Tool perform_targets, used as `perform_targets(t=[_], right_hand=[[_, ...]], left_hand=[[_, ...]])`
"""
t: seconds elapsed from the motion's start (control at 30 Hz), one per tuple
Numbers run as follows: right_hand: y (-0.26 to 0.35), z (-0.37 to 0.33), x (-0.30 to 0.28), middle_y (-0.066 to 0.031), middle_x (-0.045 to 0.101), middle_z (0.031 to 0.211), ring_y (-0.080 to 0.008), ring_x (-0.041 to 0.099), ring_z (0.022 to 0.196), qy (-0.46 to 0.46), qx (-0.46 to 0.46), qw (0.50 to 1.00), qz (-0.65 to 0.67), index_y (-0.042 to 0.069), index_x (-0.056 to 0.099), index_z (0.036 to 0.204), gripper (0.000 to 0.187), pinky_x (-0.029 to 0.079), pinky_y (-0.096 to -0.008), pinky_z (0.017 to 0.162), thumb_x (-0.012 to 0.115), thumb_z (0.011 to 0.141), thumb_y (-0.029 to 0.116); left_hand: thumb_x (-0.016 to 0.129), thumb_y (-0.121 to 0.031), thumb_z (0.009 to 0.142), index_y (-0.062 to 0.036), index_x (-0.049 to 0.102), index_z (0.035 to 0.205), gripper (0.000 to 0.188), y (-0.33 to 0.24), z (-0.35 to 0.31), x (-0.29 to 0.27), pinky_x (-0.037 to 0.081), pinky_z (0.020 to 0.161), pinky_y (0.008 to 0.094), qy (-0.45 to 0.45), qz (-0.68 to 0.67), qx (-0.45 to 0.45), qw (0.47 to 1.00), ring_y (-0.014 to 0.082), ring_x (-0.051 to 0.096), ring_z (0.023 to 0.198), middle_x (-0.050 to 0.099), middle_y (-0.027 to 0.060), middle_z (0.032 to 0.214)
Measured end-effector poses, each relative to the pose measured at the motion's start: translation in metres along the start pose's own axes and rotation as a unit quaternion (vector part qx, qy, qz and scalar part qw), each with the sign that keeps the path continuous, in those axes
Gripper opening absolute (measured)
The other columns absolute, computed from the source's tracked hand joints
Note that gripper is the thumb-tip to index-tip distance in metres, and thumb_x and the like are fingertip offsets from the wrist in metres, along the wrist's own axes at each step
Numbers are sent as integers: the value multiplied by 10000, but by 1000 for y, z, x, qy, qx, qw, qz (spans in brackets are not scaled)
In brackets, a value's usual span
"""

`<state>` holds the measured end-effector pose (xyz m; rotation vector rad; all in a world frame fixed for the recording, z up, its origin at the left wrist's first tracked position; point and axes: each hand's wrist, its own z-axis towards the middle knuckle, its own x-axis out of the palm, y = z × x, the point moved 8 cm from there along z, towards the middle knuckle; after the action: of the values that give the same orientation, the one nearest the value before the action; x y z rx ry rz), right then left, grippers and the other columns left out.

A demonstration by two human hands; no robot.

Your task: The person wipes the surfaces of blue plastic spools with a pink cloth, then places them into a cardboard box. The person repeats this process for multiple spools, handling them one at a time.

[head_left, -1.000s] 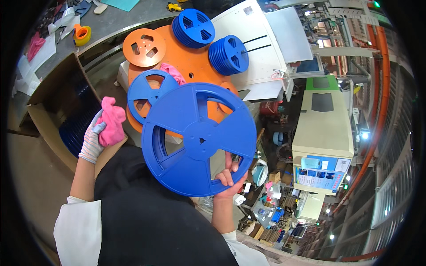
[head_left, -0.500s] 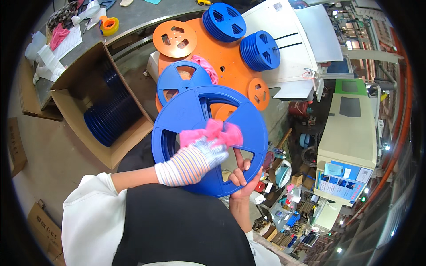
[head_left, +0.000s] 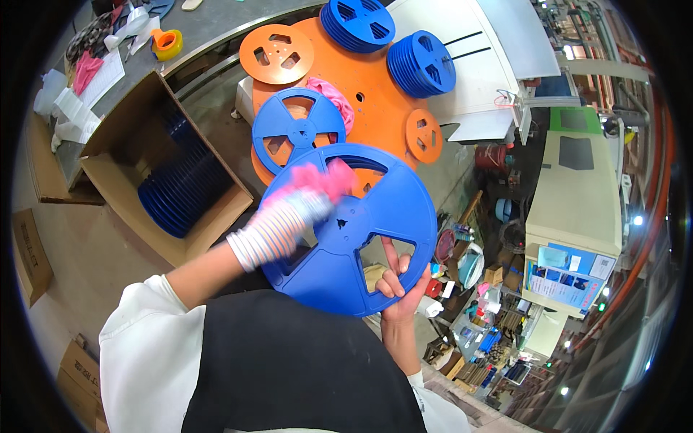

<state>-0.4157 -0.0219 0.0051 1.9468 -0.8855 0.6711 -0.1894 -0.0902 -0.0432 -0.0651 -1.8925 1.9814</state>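
Observation:
My right hand point(head_left: 399, 285), bare, grips the rim of a large blue plastic reel point(head_left: 401, 191), its fingers curled through a cutout. The reel is tilted up in front of my body. My left hand point(head_left: 278, 224), in a striped knit glove, is blurred by motion. It presses a bunched pink cloth point(head_left: 321, 180) over the reel's upper left part. Just behind stands a smaller blue reel point(head_left: 302, 126) on a round orange table point(head_left: 375, 94).
Stacks of blue reels point(head_left: 357, 22) point(head_left: 421, 63) and an orange disc point(head_left: 277, 54) sit on the orange table, with another pink cloth point(head_left: 336, 105). An open cardboard box point(head_left: 209, 227) at left holds several dark blue reels point(head_left: 173, 198). Yellow tape point(head_left: 167, 45) lies on the grey bench point(head_left: 209, 18).
My left hand and the pink cloth have moved left and up across the reel, uncovering its hub. My right hand keeps its grip on the rim.

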Motion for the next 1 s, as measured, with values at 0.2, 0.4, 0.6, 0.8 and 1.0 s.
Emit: perform_targets(t=[0.2,0.4,0.6,0.8,1.0], right_hand=[[-2,8,7,-198,371,1540,-64,395,432,17,21,1000,-7,28,511,872,520,324,-229,420,413,1001,523],[-1,2,-1,-172,368,1547,-65,374,439,-12,3,1000,-6,36,495,876,509,323,-238,430,429,995,526],[-6,9,21,-227,274,1583,-63,407,464,38,21,999,-19,17,497,898,504,362,-256,473,433,1008,504],[1,15,1,-253,328,1545,-64,412,470,-21,-26,999,-12,0,530,903,514,370,-235,472,461,1002,499],[13,24,-12,-297,318,1528,-84,489,537,-12,-53,997,59,-37,560,956,515,452,-261,534,507,993,475]], left_hand=[[522,27,824,-79,575,1325,515,-58,-11,57,435,1054,408,121,302,185,927,336,561,1217,579,166,1315],[542,-27,816,-92,535,1356,544,-45,-52,71,425,1069,430,232,349,227,879,335,504,1302,534,150,1375],[562,105,750,-53,609,1261,538,5,-8,-21,488,975,400,-36,379,137,915,353,619,1121,640,173,1208],[609,25,747,-102,661,1188,462,-41,-56,44,505,970,410,169,347,163,908,307,656,1075,671,142,1178],[550,11,754,-42,638,1219,477,-45,-66,-104,566,764,311,-131,284,-80,946,215,710,849,696,107,911]])
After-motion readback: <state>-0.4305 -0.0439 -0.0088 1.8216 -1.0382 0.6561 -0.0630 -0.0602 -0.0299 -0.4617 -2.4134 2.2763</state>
